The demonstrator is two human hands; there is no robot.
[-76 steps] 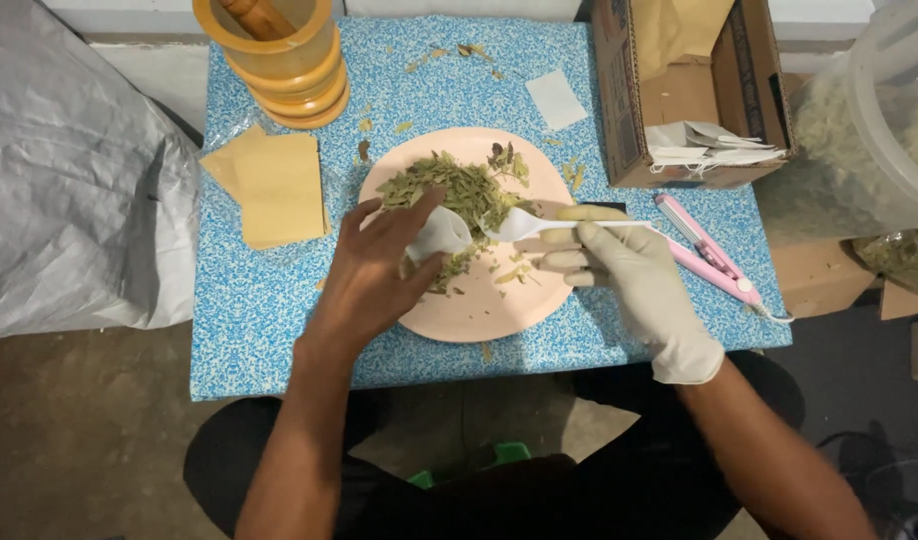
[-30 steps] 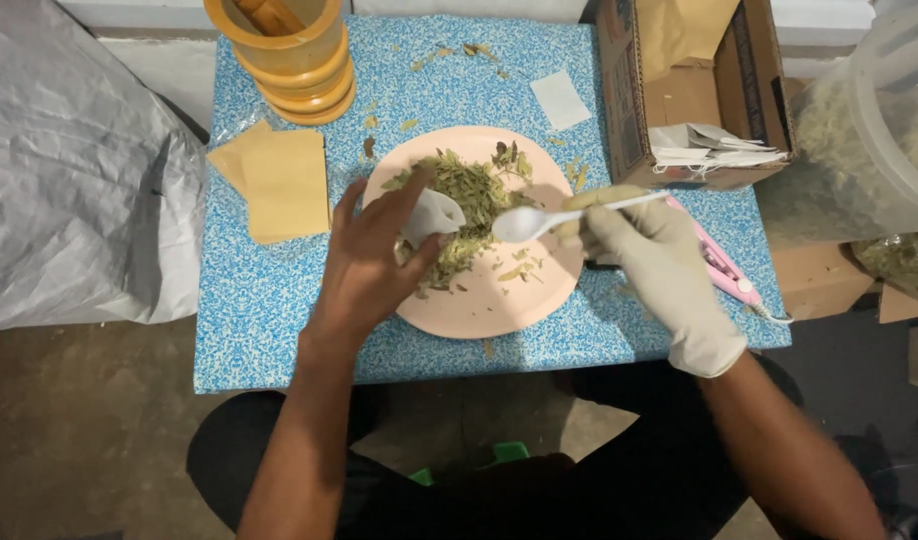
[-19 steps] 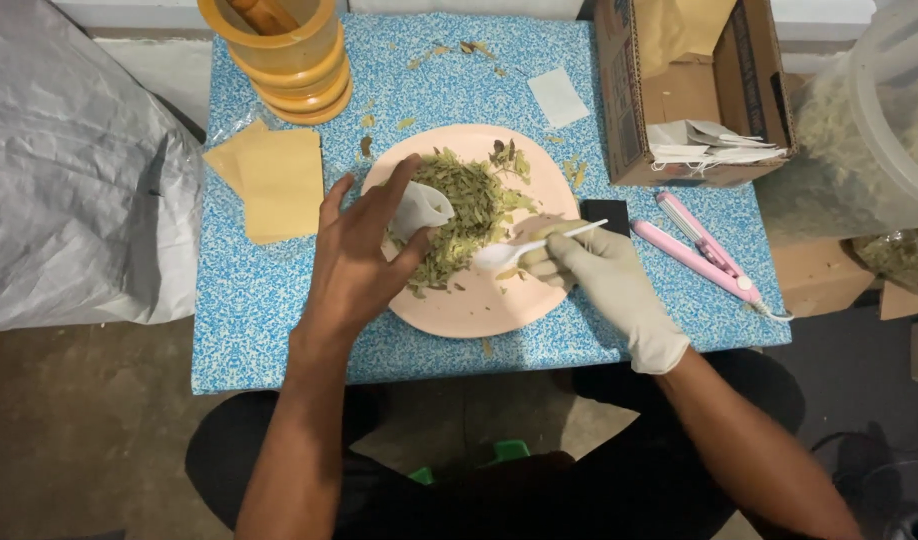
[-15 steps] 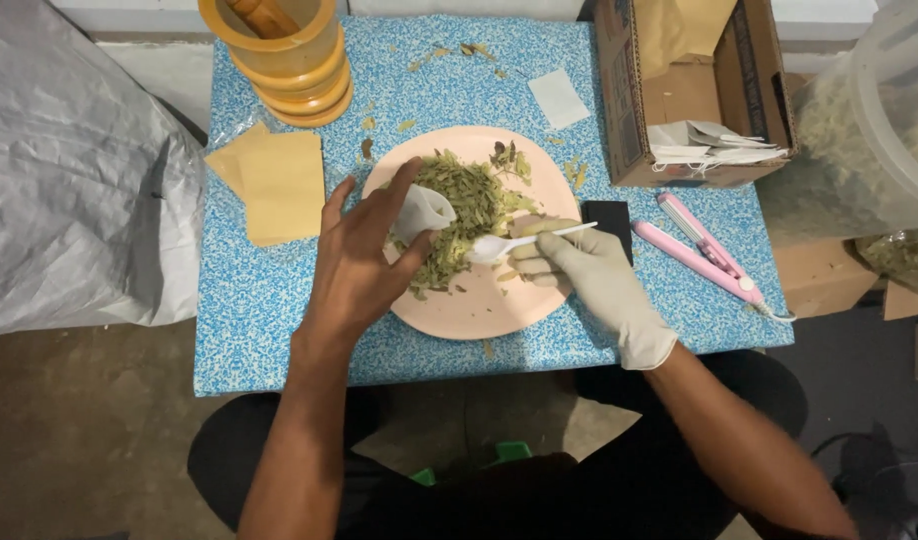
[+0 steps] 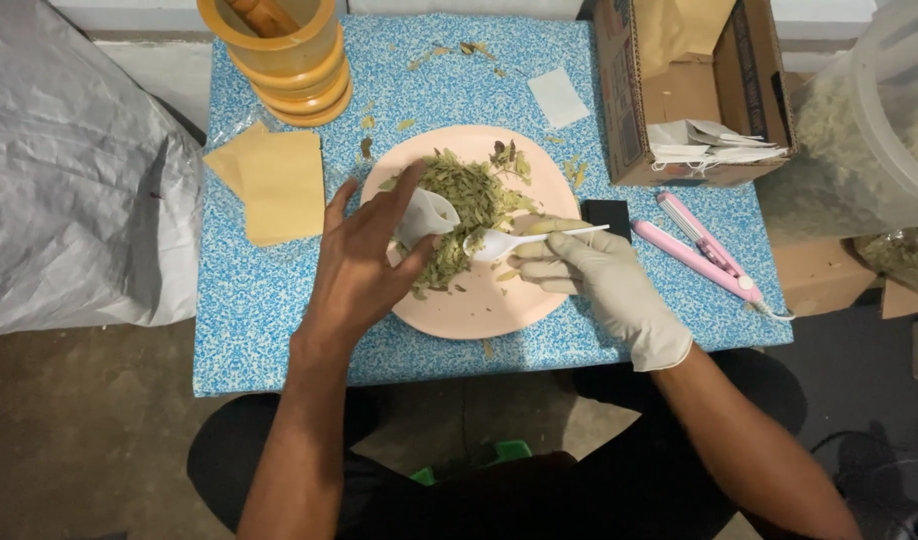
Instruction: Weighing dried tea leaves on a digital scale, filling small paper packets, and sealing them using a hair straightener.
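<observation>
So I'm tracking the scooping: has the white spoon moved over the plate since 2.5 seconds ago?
Yes. The white spoon has moved left across the pink plate, closer to the small white bag.

- Tabletop [image 5: 279, 310]: small, blue-and-white speckled surface.
- Floor [image 5: 79, 440]: bare, dull brown concrete.
- Plastic sheet [image 5: 69, 180]: grey, crumpled, just left of the tabletop.
- Wall base [image 5: 129, 15]: white, behind the tabletop.
</observation>
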